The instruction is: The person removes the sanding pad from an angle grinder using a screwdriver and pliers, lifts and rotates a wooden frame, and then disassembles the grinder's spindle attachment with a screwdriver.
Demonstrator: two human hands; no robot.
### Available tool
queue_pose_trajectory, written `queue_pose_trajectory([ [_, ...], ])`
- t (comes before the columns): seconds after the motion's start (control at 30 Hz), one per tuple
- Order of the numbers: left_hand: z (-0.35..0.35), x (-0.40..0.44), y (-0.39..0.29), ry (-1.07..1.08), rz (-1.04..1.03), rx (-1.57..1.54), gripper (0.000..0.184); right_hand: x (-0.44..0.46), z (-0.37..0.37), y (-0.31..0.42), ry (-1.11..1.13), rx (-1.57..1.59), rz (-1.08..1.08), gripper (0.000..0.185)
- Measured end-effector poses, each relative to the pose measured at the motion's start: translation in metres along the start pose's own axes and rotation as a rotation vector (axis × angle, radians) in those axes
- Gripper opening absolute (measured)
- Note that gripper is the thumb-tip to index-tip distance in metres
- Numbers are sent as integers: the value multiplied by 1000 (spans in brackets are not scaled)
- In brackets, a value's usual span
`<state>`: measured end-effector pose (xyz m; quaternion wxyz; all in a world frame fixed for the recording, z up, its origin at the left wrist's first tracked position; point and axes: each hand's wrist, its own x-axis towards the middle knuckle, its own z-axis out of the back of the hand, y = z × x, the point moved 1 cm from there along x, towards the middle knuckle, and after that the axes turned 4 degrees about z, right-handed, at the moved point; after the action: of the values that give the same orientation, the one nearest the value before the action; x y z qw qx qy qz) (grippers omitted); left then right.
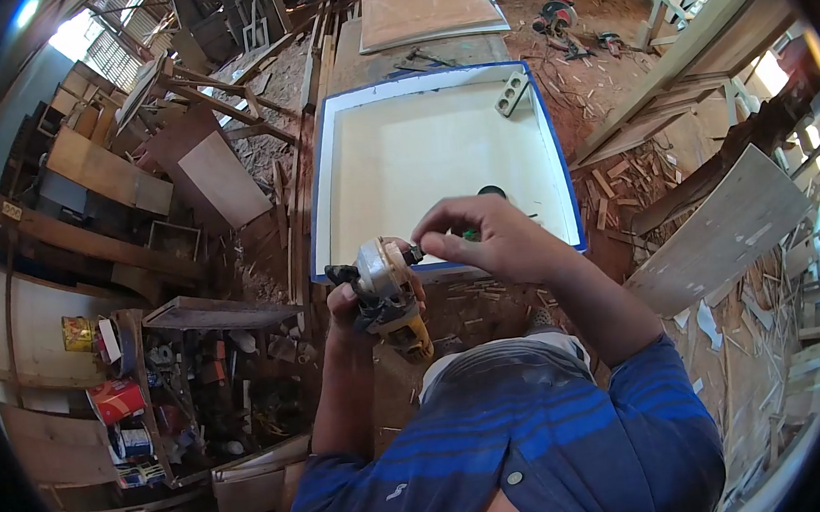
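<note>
My left hand (pixel 342 304) is wrapped round a yellow and silver trim router (pixel 386 291), held tilted above the near edge of a shallow white box with a blue rim (pixel 318 205). At the router's right end, the thumb and fingers of my right hand (pixel 499 237) pinch a small dark piece (pixel 413 255); its exact kind is too small to tell. Below my right fingers a small green item (pixel 470 236) shows in part. A black round object (pixel 491 191) lies in the box just beyond my right hand.
A multi-socket power strip (pixel 513 95) leans in the box's far right corner. Behind the box lie a hammer (pixel 429 58) and stacked boards (pixel 426 12). Power tools (pixel 557 19) sit on the scrap-strewn floor. A cluttered shelf (pixel 185 367) stands left, a large panel (pixel 713 239) right.
</note>
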<state>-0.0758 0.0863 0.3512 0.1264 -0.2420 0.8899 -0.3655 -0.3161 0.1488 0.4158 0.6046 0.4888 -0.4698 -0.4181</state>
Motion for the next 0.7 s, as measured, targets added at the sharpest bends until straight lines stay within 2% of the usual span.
queue_pose_trajectory([
  [0.03, -2, -1, 0, -19, 3, -2, 99, 1, -2, 2, 58, -36, -123, 30],
  [0.07, -1, -1, 0, -1, -3, 7, 99, 2, -4, 7, 118, -63, -154, 30],
  [0.17, 2, 1, -1, 38, -10, 15, 99, 4, -12, -4, -77, 187, 334, 35],
  [0.23, 1, 1, -5, 48, 5, -4, 98, 3, -15, 0, -162, 209, 307, 32],
  [0.27, 3, 1, -5, 45, -3, -11, 98, 3, -15, 2, -145, 173, 222, 29],
  [0.3, 5, 0, -5, 42, -5, -18, 98, 4, -15, 4, -124, 135, 139, 27],
  [0.37, 7, -1, -6, 43, -10, -17, 97, 6, -12, 6, 31, -28, -172, 25],
  [0.4, 7, -2, -7, 46, -15, -11, 97, 6, -15, 9, 57, -61, -154, 26],
  [0.5, 10, -8, -11, 3, -11, -28, 96, 12, -25, 0, -146, 246, 407, 33],
  [0.57, 15, -13, -12, -9, -16, -34, 96, 15, -30, 5, -164, 230, 231, 19],
  [0.63, 24, -13, -16, 24, -33, -17, 95, 16, -35, 19, -86, 139, -135, 14],
  [0.7, 28, -17, -21, 24, -20, -10, 95, 18, -41, 11, -89, 158, 116, 13],
])
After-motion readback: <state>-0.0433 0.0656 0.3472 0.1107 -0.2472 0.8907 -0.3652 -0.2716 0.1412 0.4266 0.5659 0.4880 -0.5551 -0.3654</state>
